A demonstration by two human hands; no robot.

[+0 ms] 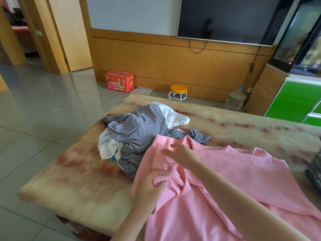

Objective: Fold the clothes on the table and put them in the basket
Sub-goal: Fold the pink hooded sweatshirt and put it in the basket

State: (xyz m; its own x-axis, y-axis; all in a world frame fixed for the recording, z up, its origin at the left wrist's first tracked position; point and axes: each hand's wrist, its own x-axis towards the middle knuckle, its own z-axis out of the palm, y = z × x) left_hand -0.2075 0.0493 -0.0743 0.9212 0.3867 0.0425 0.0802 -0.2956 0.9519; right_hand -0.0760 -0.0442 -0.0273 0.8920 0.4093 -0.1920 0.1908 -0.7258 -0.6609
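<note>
- Left hand [147,188] fingers pinch the pink shirt [234,180].
- Right hand [182,154] rests on it, fingers spread.
- Basket [315,171] right of the shirt is cut off.

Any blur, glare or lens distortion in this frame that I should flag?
Head view: wide-angle distortion bows the table edges and leans the door frame. Head view: the right hand looks slightly motion-smeared over the pink garment. Head view: the tiled floor carries a soft sheen and the TV a dim reflection; lighting is even, shadows faint.
</note>
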